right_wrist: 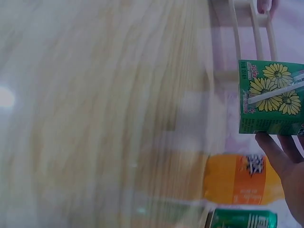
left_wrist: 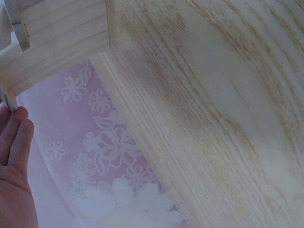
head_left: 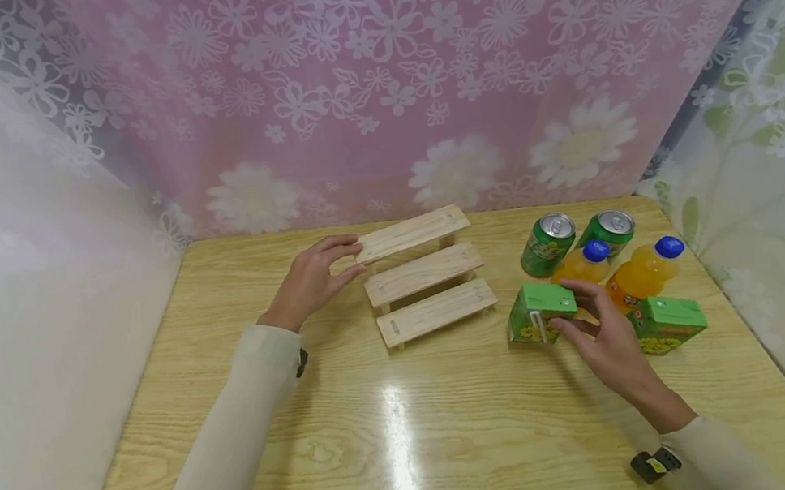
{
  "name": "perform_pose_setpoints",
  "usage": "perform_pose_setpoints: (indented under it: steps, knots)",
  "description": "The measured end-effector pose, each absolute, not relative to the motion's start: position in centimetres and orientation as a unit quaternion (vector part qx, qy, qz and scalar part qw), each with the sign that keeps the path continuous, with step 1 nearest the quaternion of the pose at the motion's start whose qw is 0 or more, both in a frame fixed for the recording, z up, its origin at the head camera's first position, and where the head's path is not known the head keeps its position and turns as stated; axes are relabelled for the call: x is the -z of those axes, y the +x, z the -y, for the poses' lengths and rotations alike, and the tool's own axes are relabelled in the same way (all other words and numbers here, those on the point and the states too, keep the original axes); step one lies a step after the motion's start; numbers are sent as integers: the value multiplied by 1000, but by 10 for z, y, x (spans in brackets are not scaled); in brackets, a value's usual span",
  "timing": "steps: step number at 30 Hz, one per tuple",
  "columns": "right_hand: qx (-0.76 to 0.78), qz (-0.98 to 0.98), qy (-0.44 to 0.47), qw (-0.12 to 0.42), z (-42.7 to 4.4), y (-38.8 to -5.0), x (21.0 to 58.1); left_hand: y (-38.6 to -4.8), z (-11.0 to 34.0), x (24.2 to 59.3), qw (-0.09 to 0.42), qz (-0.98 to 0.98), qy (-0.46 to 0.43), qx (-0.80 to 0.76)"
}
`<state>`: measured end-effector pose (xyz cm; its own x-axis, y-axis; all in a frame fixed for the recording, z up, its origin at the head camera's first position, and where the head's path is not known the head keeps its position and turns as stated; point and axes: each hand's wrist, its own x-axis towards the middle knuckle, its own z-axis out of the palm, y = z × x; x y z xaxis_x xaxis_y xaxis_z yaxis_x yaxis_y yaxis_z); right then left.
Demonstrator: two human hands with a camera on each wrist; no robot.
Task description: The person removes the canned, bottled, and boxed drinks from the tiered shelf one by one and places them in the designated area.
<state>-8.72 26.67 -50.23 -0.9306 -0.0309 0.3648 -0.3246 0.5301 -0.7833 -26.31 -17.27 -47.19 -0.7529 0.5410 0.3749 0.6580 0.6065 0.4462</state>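
A three-step wooden display stand (head_left: 425, 274) stands mid-table. My left hand (head_left: 312, 279) holds the left end of its top step, fingers at the back edge and thumb toward the front. In the left wrist view, fingertips (left_wrist: 20, 116) touch the pale wood of the stand (left_wrist: 61, 42). On the right, my right hand (head_left: 606, 341) grips a green drink carton (head_left: 540, 312) by its side, between thumb and fingers. The right wrist view shows this carton (right_wrist: 270, 95) with yellow flowers and a white straw on its face; part of it is cut off by the frame.
Behind the held carton stand two green soda cans (head_left: 547, 245) and two orange drink bottles (head_left: 642, 275) with blue caps. A second green carton (head_left: 669, 323) stands right of my right hand. Flowered curtains (head_left: 375, 100) border the wooden table (head_left: 358, 445) at the back and sides.
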Motion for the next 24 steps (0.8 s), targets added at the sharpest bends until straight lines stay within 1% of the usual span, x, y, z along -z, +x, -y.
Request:
perform_pose_setpoints:
  steps: [9, 24]
  knots:
    - [-484, 857, 90, 151, -286, -77, 506, -262, 173, 471, 111, 885, -345, 291]
    - [-485, 860, 68, 146, -299, -67, 518, -265, 173, 473, 116, 883, -350, 291]
